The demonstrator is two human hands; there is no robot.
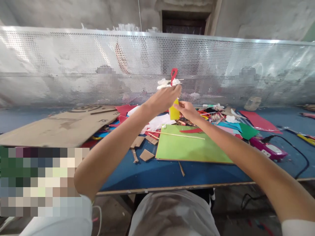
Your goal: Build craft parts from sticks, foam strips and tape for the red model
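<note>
Both my arms reach out over the blue table (172, 173). My left hand (165, 97) is closed around the top of a small paper craft: a yellow paper body (174, 112) with white fluffy bits (164, 83) and a red loop (173, 74) sticking up above my fingers. My right hand (187, 109) pinches the right side of the yellow body, fingers pressed together. The craft is held up above the table's scraps. Part of it is hidden by my left hand.
A light green sheet (189, 149) with a thin wooden stick (177, 134) lies in front. A large cardboard sheet (61, 126) sits left. Coloured paper scraps (236, 126), a pink glue gun (268, 149) with black cable lie right. A perforated metal screen (73, 65) stands behind the table.
</note>
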